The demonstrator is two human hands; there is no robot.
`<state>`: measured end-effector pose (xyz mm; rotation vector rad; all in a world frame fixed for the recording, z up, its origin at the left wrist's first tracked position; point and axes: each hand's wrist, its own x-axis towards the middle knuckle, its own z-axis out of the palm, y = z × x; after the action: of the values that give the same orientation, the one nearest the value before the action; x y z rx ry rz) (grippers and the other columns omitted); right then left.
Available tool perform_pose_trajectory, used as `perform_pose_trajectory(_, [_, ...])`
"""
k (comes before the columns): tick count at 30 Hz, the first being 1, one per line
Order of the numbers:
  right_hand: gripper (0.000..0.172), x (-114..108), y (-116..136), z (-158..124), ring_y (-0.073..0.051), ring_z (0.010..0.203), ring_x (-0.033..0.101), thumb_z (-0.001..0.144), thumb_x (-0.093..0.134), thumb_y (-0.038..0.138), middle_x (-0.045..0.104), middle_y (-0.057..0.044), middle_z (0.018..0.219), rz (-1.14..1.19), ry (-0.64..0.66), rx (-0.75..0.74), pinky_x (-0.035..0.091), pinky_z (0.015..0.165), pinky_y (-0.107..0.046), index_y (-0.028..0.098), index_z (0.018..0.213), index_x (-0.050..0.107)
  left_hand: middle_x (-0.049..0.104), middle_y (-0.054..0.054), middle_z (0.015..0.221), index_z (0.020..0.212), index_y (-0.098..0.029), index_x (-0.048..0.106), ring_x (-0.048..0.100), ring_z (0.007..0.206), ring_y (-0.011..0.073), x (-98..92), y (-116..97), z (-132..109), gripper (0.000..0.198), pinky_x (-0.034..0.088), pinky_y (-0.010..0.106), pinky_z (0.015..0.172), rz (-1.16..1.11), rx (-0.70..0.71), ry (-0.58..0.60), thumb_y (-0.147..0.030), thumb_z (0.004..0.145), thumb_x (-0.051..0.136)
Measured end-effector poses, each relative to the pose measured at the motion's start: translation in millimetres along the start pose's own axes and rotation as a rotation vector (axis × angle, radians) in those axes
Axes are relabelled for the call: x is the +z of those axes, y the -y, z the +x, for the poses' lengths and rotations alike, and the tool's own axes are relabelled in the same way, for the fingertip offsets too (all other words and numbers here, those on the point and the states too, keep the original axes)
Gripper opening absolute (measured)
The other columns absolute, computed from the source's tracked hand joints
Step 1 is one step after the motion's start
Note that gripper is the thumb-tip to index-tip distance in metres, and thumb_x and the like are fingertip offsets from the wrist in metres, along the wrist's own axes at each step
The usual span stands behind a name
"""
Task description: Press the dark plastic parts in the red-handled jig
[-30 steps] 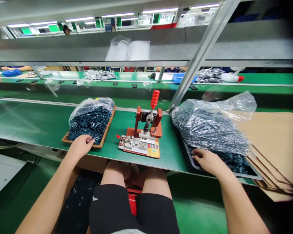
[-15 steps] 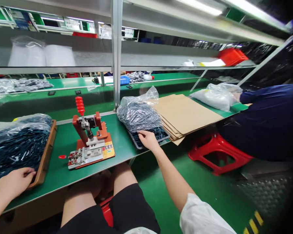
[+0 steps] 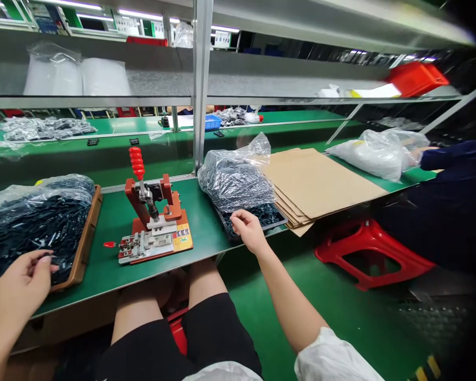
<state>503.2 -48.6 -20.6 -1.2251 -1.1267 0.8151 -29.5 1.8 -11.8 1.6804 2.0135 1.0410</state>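
Note:
A red hand press (image 3: 153,214) with a red ribbed lever stands on the green bench between two trays. My left hand (image 3: 21,286) is lifted at the near edge of the wooden tray (image 3: 88,233) of small dark parts under plastic, its thumb and fingers pinched on a small dark part. My right hand (image 3: 248,228) hovers at the dark tray (image 3: 280,217) of dark parts under a clear bag (image 3: 236,177), fingers curled together on something I cannot make out.
A stack of cardboard sheets (image 3: 317,182) lies right of the dark tray. A white filled bag (image 3: 375,151) and a co-worker's blue sleeve (image 3: 450,153) are at far right. A red stool (image 3: 375,254) stands on the green floor. Steel shelf post (image 3: 202,79) rises behind the press.
The view first swung far right, then slightly back left. My left hand rose off the wooden tray with a pinch. My right hand lifted a little from the dark tray.

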Motion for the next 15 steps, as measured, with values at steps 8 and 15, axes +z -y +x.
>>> perform_pose_trajectory(8, [0.012,116.2,-16.7,-67.7,-0.014,0.064,0.063,0.089,0.061,0.032,0.066,-0.004,0.084,0.123,0.106,-0.065,0.052,0.054,-0.026,0.021,0.09,0.067,0.059,-0.002,0.07,0.098,-0.017,0.061,0.05,0.056,0.0077,98.6,-115.7,-135.9,0.05,0.042,0.02,0.054,-0.95,-0.456,0.516,-0.05,0.068,0.086])
perform_pose_trajectory(15, [0.012,147.5,-23.1,-93.6,-0.017,0.083,0.067,0.091,0.06,0.023,0.071,-0.004,0.089,-0.019,0.137,-0.256,0.057,0.077,-0.032,0.023,0.093,0.072,0.041,-0.008,0.068,0.089,-0.017,0.056,0.032,0.048,0.0,145.0,-138.1,-174.4,0.028,0.029,0.014,0.046,-1.419,-0.862,0.807,-0.023,0.079,0.08])
